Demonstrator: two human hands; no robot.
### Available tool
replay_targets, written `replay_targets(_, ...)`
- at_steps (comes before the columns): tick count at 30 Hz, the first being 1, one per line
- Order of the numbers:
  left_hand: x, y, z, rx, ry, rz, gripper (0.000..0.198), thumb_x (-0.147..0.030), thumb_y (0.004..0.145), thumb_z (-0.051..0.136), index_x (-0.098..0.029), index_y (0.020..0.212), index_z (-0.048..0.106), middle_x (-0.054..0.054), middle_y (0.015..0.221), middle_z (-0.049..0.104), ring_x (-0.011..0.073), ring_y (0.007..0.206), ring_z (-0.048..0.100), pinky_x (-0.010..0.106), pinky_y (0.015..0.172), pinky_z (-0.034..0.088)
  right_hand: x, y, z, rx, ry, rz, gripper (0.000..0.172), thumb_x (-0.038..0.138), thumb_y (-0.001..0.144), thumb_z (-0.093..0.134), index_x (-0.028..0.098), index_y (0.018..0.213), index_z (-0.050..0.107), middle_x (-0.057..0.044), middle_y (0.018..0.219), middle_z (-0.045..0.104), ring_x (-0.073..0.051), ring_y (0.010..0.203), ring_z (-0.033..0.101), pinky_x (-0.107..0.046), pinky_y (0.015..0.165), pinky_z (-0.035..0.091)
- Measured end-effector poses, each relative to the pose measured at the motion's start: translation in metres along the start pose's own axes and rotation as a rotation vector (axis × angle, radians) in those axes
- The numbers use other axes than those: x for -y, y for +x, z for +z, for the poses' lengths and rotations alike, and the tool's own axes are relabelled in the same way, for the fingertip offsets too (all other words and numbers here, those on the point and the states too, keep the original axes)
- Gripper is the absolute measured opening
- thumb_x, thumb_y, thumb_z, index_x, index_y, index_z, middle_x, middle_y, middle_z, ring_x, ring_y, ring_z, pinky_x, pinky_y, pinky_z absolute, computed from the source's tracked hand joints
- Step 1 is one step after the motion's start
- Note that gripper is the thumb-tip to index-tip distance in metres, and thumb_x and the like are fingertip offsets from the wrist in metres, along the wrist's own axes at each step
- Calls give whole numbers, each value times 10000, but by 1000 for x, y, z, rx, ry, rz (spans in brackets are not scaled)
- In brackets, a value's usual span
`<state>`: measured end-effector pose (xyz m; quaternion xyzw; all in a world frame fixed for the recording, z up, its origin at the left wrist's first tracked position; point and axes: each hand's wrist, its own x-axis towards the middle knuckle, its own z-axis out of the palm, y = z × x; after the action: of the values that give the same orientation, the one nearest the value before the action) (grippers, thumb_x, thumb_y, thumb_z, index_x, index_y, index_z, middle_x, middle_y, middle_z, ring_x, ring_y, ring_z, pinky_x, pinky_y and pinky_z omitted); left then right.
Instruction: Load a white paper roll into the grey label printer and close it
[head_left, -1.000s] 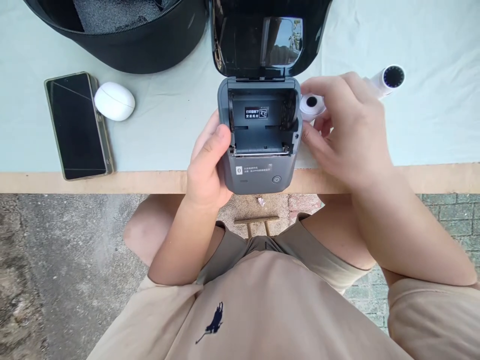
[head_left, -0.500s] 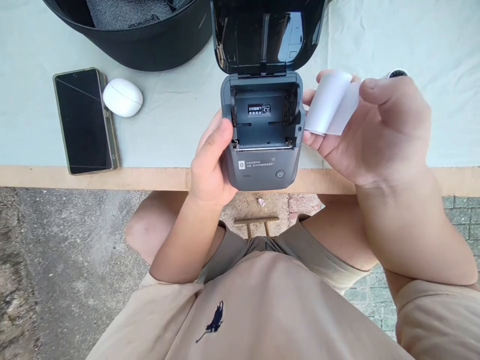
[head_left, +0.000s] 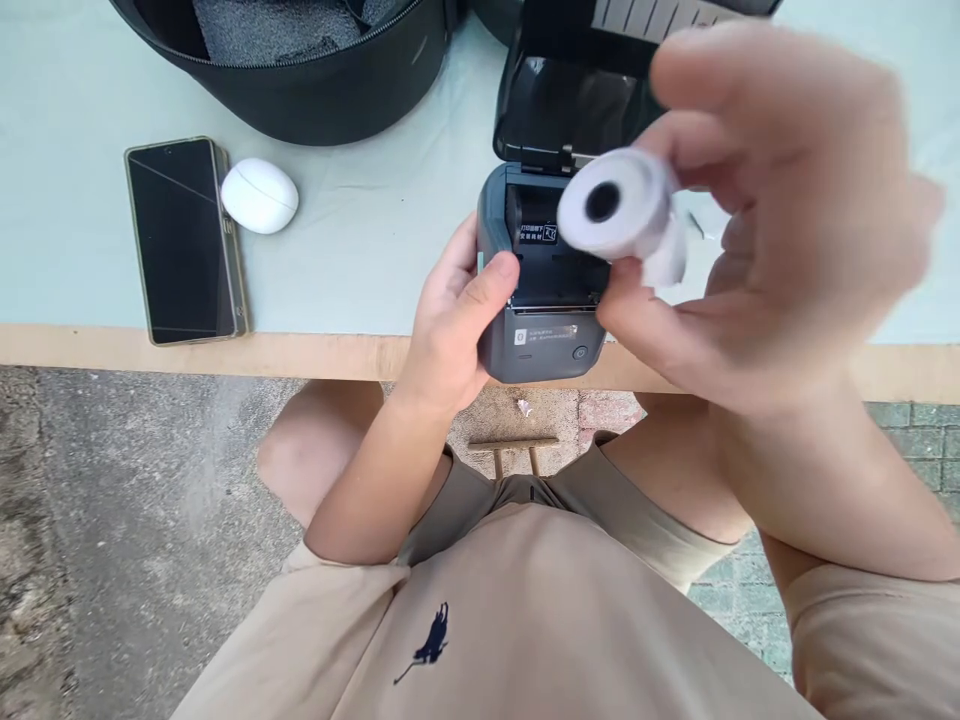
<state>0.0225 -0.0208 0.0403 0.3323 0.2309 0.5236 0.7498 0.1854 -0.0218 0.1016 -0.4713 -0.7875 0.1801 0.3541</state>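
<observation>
My left hand (head_left: 457,320) grips the left side of a dark grey label printer (head_left: 544,350), thumb on its front edge. The printer's glossy black lid (head_left: 562,110) stands raised, and its paper bay shows. In my right hand (head_left: 780,220) is a white paper roll (head_left: 619,205), pinched between thumb and fingers. The roll's end with its dark core faces me, held above the right part of the bay and hiding some of it. A loose tail of paper hangs at the roll's right. Motion blurs the right hand.
A black phone (head_left: 187,240) lies at the left of the cloth-covered table (head_left: 360,250), beside a white oval case (head_left: 259,196). Behind them stands an unzipped black bag (head_left: 322,100) with grey foam inside. The table's wooden edge (head_left: 330,357) runs in front of me.
My right hand has lifted the paper roll, turned its end toward me and brought it left over the bay. The printer has shifted slightly right and turned in my left hand.
</observation>
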Motion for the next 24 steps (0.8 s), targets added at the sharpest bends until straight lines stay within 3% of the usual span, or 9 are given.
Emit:
replay_targets(4,1,0,-2,-4,21,4,314,-338,852,559,-196,1131,542,23,978,633,192,1129,591,316,1016,460,5,-1,5,13,-277,-92,606,79,681,563,317,1222,433,54,1139,605,-162,999,603,-290,826,497)
replay_targets(7,2,0,-4,6,51,-2,374,-346,827,594,-210,1167,521,29,1049,621,208,1177,563,322,1019,459,5,-1,6,18,-411,-71,442,121,696,558,281,1106,513,25,1024,639,-203,934,623,-334,707,466)
replay_targets(13,2,-1,-4,30,60,-12,333,-379,858,548,-223,1150,514,36,1132,604,223,1300,467,313,991,489,-7,1,8,54,-372,-101,166,150,809,508,256,922,565,33,1035,667,-224,1020,624,-387,836,471)
replay_targets(19,1,0,-3,-2,82,-18,323,-387,843,562,-229,1124,533,33,1077,635,242,1294,472,356,1025,465,-4,-7,8,-48,-404,-202,97,162,793,539,237,851,560,6,888,655,-188,832,605,-358,730,444)
replay_targets(24,2,2,-7,-14,31,-14,300,-402,801,600,-233,1041,537,35,981,654,253,1226,529,372,975,505,5,-18,13,11,-329,-321,94,176,765,596,213,837,549,19,826,638,-159,789,617,-328,676,448)
